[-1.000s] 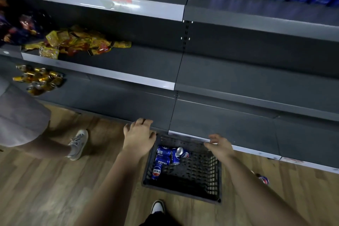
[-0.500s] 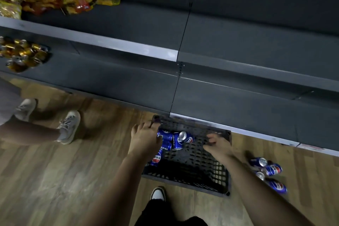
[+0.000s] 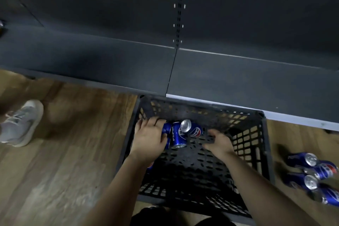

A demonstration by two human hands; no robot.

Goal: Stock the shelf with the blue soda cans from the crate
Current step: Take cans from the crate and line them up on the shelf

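Down in the crate (image 3: 266,145), where a few blue cans (image 3: 178,136) are left, one is covered by the left hand (image 3: 149,137), its grip not discernible, the right hand (image 3: 219,143) is held open and empty, and no cans are seen on the shelf (image 3: 238,79).

We reach both bare arms forward and down, forearms apart and angling inward. Our left hand (image 3: 149,138) is palm down, fingers spread and bent at the tips, thumb lying across a can (image 3: 166,128) just to its right; we cannot tell whether it grips. Our right hand (image 3: 219,143), to the right of the left, is palm down, fingers loosely curled, blurred, holding nothing.
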